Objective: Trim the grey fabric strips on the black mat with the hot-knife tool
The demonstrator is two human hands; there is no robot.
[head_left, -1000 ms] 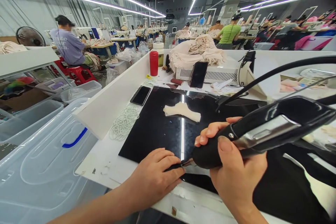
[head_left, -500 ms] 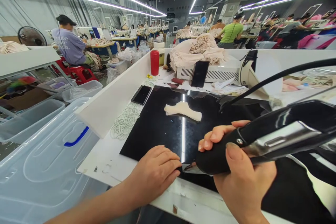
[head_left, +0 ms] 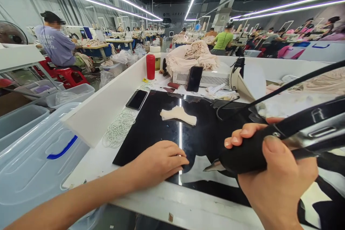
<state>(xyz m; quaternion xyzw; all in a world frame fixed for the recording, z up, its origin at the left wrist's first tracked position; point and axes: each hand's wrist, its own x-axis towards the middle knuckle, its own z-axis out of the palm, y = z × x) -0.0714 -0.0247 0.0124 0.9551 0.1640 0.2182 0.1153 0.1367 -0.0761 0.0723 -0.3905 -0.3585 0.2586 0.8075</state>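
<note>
My right hand is wrapped round the grip of a black corded hand tool with a silver side and a pointed metal tip. The tip hovers over or touches a pale patch on the glossy black sheet; I cannot tell whether the patch is a piece or a reflection. To its left, my left hand lies on the sheet near its front edge, fingers extended and slightly bent, thumb hidden. Beyond both hands, a small cream fabric piece lies apart on the sheet.
Left of the sheet are a phone and a heap of pale elastic loops. Behind stand a red bottle, a second phone and piled cream fabric. The tool's black cord arches at right. A lidded plastic bin borders the table.
My right hand has drawn the tool rightward, so its tip is now apart from my left fingers. A pale patch shows beneath it. The whole view has shifted slightly.
</note>
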